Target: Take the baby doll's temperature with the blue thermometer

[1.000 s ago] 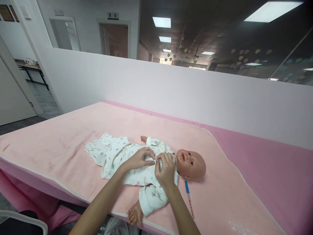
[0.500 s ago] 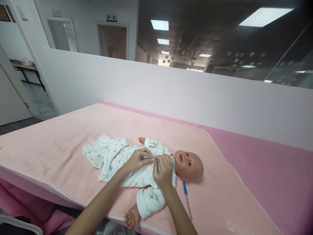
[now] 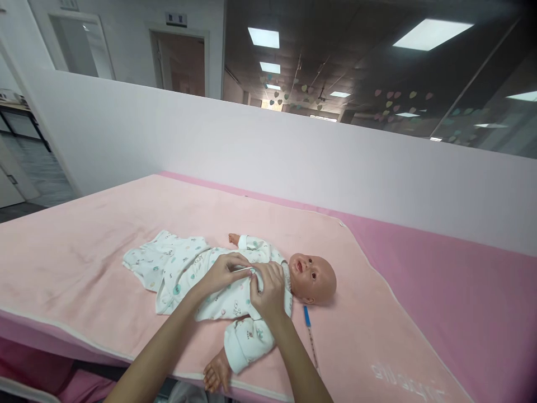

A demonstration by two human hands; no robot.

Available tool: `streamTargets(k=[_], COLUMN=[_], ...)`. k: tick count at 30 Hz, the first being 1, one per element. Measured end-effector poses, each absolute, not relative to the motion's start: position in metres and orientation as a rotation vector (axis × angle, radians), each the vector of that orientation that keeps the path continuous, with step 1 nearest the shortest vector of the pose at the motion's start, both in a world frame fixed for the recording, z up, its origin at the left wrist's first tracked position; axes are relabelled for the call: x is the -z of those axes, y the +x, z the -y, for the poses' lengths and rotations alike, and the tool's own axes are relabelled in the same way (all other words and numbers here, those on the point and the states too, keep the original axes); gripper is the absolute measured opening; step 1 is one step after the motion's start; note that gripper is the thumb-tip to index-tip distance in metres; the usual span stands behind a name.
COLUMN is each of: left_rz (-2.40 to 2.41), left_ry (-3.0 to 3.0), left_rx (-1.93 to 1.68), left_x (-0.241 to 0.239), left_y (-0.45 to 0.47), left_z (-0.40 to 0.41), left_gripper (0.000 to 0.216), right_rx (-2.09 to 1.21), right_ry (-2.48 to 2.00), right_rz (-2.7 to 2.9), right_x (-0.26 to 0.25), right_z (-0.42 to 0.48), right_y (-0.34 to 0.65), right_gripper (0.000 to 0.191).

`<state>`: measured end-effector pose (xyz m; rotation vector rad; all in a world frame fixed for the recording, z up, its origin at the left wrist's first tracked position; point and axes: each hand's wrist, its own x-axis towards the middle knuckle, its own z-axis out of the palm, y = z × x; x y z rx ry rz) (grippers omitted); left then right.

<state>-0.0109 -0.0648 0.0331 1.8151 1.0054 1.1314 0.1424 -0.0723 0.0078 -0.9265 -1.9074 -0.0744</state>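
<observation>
A baby doll (image 3: 314, 279) lies on its back with its head to the right, dressed in a white printed baby outfit (image 3: 235, 302). My left hand (image 3: 227, 272) is closed on the chest fabric, thumb and fingers pinching its edge. Just to the right, my right hand (image 3: 271, 288) also pinches the cloth below the doll's neck. The fingertips of both hands nearly meet over a small shiny spot, perhaps a snap, that they partly cover. One doll hand (image 3: 217, 371) pokes from the near sleeve, at the table edge.
A pink mat (image 3: 361, 330) with a pale border covers the padded table. Near the doll's head lies a thin stick with a blue end (image 3: 307, 316). Behind the table rises a white partition (image 3: 293, 162) with glass above.
The view has turned slightly right, so the doll and table sit further left in the picture. Both hands stay pinched on the outfit's chest; a shiny spot shows between the fingertips.
</observation>
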Motion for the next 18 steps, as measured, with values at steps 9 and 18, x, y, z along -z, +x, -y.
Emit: streamTargets(k=[9,18], left_rz=[-1.037,-1.011], left_ry=[1.857,1.838], left_rx=[-1.117,-1.164], left_x=[-0.0291,-0.0291], left_y=[-0.0116,-0.0114], left_z=[0.063,0.063], left_gripper=[0.021,0.019], right_rx=[0.111,0.15], right_ry=[-0.925,-0.941], right_rz=[1.904,1.892], right_x=[-0.0065,-0.0053], right_z=[0.071,0.0703], right_y=[0.1421,0.1401], right_gripper=[0.018,0.018])
